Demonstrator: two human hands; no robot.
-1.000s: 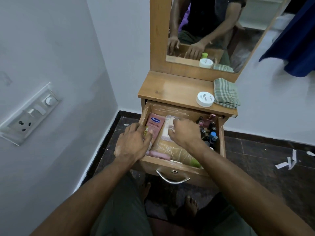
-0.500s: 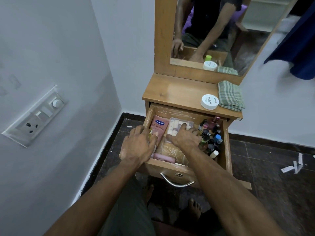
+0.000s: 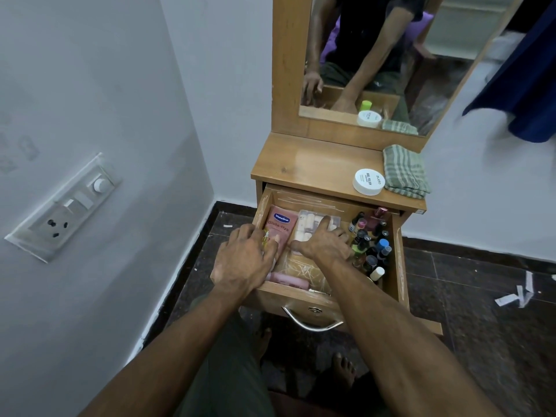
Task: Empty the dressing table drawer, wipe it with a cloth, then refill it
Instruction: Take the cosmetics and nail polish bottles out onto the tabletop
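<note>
**Emptying step: both hands in the full drawer**

Your drawer (image 3: 398, 266) is pulled out and full, so this looks like the start of unloading. Left hand (image 3: 245, 260) lies on the pink tube (image 3: 279, 228), fingers curled; grip unclear. Right hand (image 3: 323, 242) is spread flat on the clear box (image 3: 310, 225), holding nothing. Next: grasp and lift one out. Bottles (image 3: 371, 245) crowd the right side. Jar (image 3: 368, 182) and cloth (image 3: 404, 171) take the tabletop's right end; unload left.
</note>
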